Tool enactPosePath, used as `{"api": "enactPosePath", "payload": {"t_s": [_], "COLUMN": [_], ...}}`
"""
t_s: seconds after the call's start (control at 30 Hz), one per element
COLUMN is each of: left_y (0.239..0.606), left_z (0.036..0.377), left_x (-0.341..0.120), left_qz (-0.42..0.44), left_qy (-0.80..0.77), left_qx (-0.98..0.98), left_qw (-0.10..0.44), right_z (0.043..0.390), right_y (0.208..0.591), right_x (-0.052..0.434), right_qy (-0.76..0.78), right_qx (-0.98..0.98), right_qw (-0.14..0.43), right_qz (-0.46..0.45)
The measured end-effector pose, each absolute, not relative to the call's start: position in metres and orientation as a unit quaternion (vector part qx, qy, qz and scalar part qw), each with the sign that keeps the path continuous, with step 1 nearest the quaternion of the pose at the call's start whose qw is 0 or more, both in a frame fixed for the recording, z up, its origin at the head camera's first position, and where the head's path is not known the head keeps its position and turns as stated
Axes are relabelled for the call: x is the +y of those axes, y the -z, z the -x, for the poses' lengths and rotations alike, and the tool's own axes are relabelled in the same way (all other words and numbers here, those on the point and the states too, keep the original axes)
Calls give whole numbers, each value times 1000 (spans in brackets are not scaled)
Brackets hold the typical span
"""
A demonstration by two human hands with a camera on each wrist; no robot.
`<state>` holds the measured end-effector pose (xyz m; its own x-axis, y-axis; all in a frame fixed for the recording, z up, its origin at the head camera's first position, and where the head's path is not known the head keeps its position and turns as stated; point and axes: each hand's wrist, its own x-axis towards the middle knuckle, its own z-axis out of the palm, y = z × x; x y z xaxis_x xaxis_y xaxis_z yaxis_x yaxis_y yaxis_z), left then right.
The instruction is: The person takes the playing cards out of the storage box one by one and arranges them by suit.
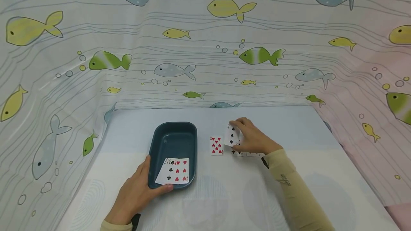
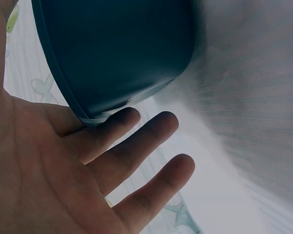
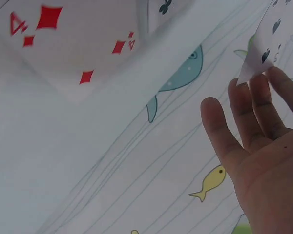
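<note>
A dark teal tray (image 1: 155,142) stands on the table with three face-up cards (image 1: 174,171) fanned in its near end. My left hand (image 1: 142,188) rests against the tray's near left corner, thumb along the side wall. In the left wrist view its fingers (image 2: 151,136) lie fairly straight under the tray (image 2: 117,53). My right hand (image 1: 240,131) pinches a black spade card (image 1: 232,135) and holds it tilted above the table. The same spade card (image 3: 271,44) shows at the fingertips of my right hand (image 3: 256,122). A nine of hearts (image 1: 216,145) lies just left of it.
More face-up cards (image 1: 253,154) lie partly hidden under my right hand, among them a four of diamonds (image 3: 73,44) and a club card (image 3: 163,7). A fish-print curtain (image 1: 205,45) closes off the back and both sides of the table.
</note>
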<state>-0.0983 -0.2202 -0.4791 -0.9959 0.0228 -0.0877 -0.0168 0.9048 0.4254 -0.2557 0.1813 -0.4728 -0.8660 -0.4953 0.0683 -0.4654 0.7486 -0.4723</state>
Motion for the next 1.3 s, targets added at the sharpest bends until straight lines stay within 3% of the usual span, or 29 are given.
{"api": "enactPosePath", "payload": {"t_s": [0.73,1.3], "left_y": [479,481], "left_z": [98,99], "left_x": [-221,-222], "left_qz": [-3,-12], "left_qy": [-220,-220], "left_qx": [974,975], "left_qw": [47,30], "right_z": [248,243], "right_y": [489,496], "right_x": [267,297], "right_qy": [187,140], "right_qx": [948,958], "right_qw": [53,72], "right_qz": [250,240]}}
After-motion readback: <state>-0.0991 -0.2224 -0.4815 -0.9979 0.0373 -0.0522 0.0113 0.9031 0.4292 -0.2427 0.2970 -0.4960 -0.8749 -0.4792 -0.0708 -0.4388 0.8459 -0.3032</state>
